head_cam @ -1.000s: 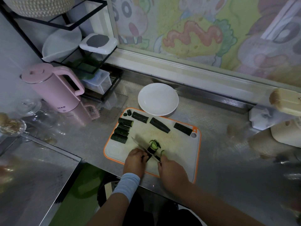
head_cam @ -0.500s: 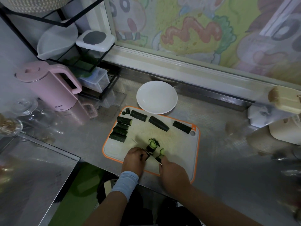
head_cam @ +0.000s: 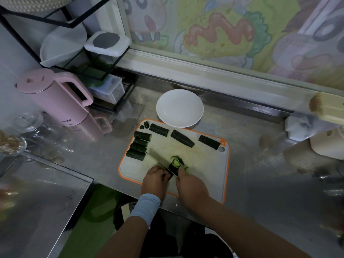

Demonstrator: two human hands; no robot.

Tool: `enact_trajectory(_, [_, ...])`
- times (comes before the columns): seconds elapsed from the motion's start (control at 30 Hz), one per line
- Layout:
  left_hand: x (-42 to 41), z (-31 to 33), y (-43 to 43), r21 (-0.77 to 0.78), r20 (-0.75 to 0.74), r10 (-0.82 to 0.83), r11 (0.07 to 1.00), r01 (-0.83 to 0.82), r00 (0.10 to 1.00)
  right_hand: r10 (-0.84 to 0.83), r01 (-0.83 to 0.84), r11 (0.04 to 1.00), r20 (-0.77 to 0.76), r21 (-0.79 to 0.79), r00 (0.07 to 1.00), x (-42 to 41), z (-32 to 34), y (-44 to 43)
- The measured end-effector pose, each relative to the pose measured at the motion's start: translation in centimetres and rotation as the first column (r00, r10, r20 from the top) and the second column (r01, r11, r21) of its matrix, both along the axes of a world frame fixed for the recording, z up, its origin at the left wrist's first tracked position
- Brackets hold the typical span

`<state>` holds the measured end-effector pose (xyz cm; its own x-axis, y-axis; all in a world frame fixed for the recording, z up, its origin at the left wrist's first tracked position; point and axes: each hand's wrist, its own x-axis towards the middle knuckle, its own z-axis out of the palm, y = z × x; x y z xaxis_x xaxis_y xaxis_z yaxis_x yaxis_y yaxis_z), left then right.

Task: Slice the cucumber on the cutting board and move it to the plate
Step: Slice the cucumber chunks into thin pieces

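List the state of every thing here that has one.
plate, empty
cutting board, carrying cucumber pieces
cucumber piece at the knife, partly sliced
other cucumber pieces, unsliced
knife, gripped by right hand, blade down on cucumber
left hand, holds the cucumber piece
pink kettle, upright, lid on

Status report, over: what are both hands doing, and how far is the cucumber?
Left hand holds cucumber piece, right hand grips knife, blade on it. Few slices cut; other pieces wait on cutting board; plate bare. Nothing in the way.
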<state>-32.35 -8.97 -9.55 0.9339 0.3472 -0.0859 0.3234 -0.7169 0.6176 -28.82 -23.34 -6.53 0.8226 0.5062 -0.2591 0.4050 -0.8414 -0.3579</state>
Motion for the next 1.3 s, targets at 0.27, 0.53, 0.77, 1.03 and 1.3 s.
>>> enact_trajectory(0.27, [-0.1, -0.2, 0.0, 0.007, -0.017, -0.001, 1.0, 0.001, 1.0, -0.035, 0.035, 0.998, -0.003, 0.048, 0.999, -1.6, 1.1, -2.6])
enact_trajectory(0.53, [-0.3, -0.4, -0.2, 0.005, 0.003, 0.01, 1.0, -0.01, 1.0, -0.029, 0.03, 0.997, -0.02, 0.071, 0.999, -1.4, 0.2, -1.6])
enact_trajectory(0.77, [-0.2, -0.4, -0.1, -0.006, 0.016, -0.01, 1.0, 0.01, 1.0, 0.002, -0.002, 1.0, -0.06, 0.008, 0.998, -0.4, -0.1, -0.4])
enact_trajectory(1.03, [-0.1, -0.1, -0.1, 0.056, -0.005, -0.02, 0.998, 0.02, 1.0, -0.015, 0.019, 0.998, -0.06, 0.056, 0.998, 1.2, 1.0, -0.9])
enact_trajectory(1.3, [1.0, 1.5, -0.7, 0.192, 0.024, -0.042, 0.981, 0.037, 0.999, -0.154, 0.168, 0.975, -0.097, 0.147, 0.983, 3.4, 2.8, -2.4])
